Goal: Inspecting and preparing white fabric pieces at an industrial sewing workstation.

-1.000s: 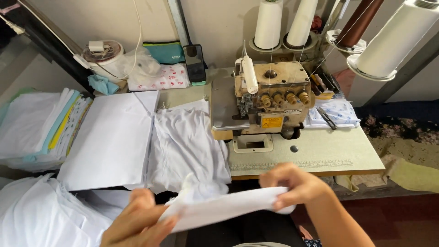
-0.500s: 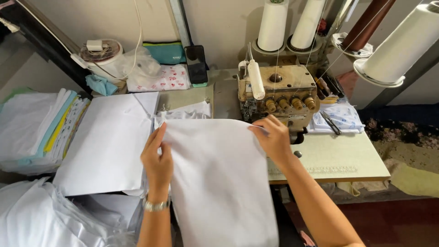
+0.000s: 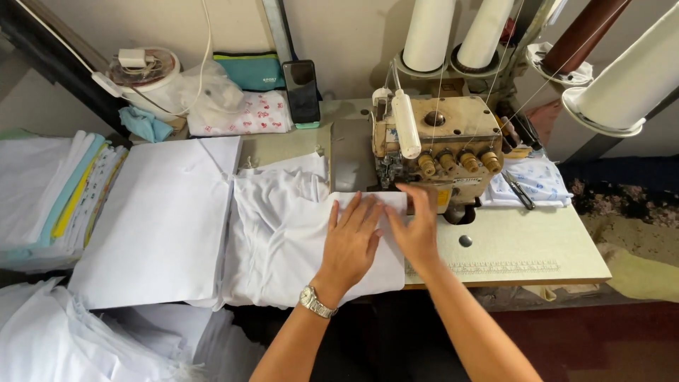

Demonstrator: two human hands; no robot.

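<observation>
Two hands are flat on a white cloth piece [image 3: 311, 247] laid out on the desk [image 3: 523, 247], right in front of the sewing machine [image 3: 438, 152]. The left hand [image 3: 351, 244] lies palm down in the middle of the cloth with its fingers [image 3: 361, 212] spread wide and pointing at the machine; there's a silver wristwatch [image 3: 316, 303] on that wrist. The right hand [image 3: 416, 226] sits just beside it, pressing the cloth's right edge, fingers fanned out too, with the tips up by the foot of the machine. Neither hand is pinching anything, just pressing down.

The cloth itself is plain white, thin and soft looking, roughly rectangular where it's flattened, with wrinkles and folds bunching up on its left side. Its near edge hangs a bit over the front of the desk.

The machine is an old beige metal one with a row of brass-coloured knobs. Big white thread cones [image 3: 428, 35] stand behind it, smooth and tapered. Left of the cloth is a flat stack of white sheets [image 3: 159, 219], crisp and square-edged. A dark phone [image 3: 301, 92] leans against the wall.
</observation>
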